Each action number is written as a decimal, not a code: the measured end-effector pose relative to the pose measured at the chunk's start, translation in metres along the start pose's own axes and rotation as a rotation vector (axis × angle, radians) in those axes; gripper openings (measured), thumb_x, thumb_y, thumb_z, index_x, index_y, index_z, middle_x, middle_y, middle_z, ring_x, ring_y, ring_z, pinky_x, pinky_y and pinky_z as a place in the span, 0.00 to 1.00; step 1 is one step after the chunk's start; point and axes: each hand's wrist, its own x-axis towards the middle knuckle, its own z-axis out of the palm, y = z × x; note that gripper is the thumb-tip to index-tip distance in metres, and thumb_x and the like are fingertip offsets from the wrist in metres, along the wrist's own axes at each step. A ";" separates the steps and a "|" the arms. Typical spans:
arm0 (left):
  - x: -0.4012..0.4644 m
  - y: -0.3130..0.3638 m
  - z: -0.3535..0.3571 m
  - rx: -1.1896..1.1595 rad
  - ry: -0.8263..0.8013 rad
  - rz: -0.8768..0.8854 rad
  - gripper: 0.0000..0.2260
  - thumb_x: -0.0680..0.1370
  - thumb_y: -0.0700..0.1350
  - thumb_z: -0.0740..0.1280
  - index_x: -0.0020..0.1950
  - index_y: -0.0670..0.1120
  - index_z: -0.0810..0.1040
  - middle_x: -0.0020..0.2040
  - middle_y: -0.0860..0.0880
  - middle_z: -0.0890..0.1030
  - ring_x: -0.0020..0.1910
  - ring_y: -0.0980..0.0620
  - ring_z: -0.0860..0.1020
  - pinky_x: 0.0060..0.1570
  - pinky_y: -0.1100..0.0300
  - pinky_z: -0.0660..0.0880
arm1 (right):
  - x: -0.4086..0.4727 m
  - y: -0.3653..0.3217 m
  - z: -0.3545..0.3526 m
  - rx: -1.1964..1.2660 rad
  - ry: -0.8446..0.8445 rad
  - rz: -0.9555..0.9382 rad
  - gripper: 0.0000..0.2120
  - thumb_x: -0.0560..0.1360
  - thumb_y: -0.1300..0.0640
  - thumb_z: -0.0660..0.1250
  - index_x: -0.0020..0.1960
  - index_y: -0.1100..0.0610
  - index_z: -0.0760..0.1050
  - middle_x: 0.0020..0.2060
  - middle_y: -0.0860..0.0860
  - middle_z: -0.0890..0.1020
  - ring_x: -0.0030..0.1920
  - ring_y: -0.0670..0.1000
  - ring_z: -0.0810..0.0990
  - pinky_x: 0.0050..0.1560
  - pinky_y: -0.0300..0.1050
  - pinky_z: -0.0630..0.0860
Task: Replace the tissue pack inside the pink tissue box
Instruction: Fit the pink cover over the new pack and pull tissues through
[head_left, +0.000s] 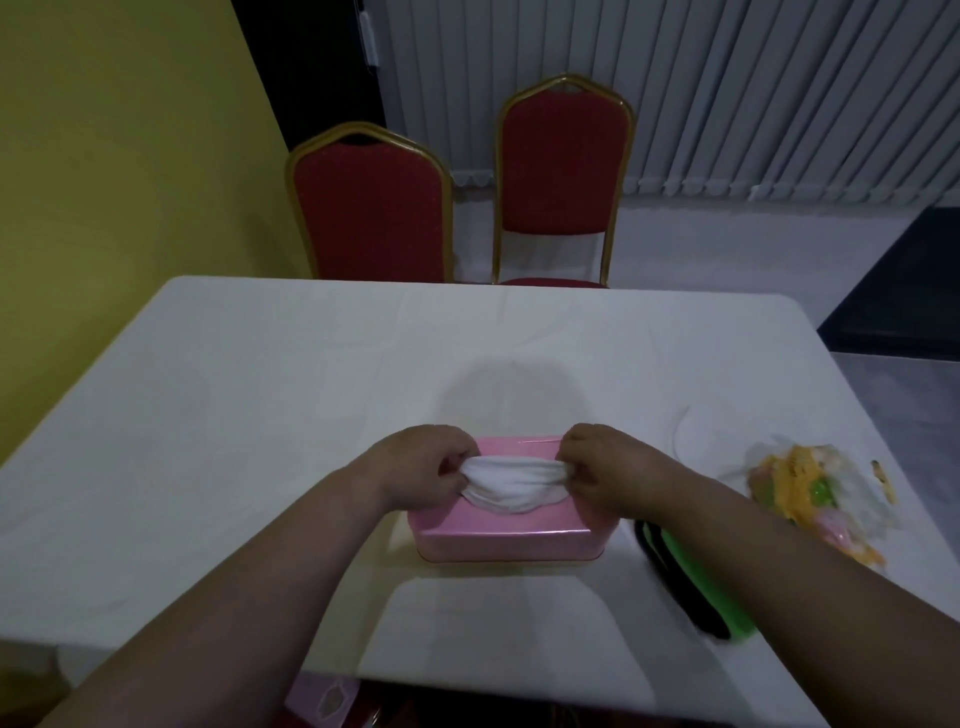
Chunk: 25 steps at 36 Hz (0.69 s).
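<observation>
The pink tissue box sits on the white table, near the front edge. Both hands work over its top opening. The left hand pinches one end of the white tissue wad; the right hand pinches the other, with the wad stretched between them.

Risk: uneven pulling could tear the tissue or drag the light box along the cloth. Nothing braces the box.

Both forearms reach forward, wrists bent inward, fingers curled shut. A crumpled wrapper and green pack lie to the right.
</observation>
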 end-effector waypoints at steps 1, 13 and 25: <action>0.000 0.000 0.000 -0.009 -0.007 -0.022 0.08 0.72 0.44 0.64 0.50 0.47 0.77 0.45 0.52 0.78 0.44 0.51 0.75 0.44 0.56 0.73 | 0.000 0.001 0.000 -0.007 -0.006 0.004 0.07 0.73 0.59 0.64 0.48 0.60 0.78 0.49 0.53 0.77 0.50 0.54 0.75 0.51 0.42 0.69; -0.002 0.007 0.007 0.107 0.096 0.079 0.01 0.76 0.44 0.60 0.45 0.47 0.71 0.38 0.54 0.72 0.38 0.52 0.70 0.34 0.61 0.62 | -0.006 0.000 0.007 -0.008 0.114 -0.024 0.06 0.74 0.58 0.64 0.44 0.62 0.75 0.42 0.56 0.79 0.43 0.56 0.73 0.43 0.47 0.68; -0.018 -0.001 0.031 0.299 0.388 0.431 0.07 0.69 0.47 0.60 0.46 0.49 0.69 0.34 0.49 0.80 0.29 0.48 0.78 0.21 0.65 0.69 | -0.012 -0.002 0.016 0.034 0.186 -0.051 0.14 0.69 0.51 0.50 0.37 0.58 0.70 0.33 0.55 0.75 0.33 0.52 0.66 0.33 0.46 0.66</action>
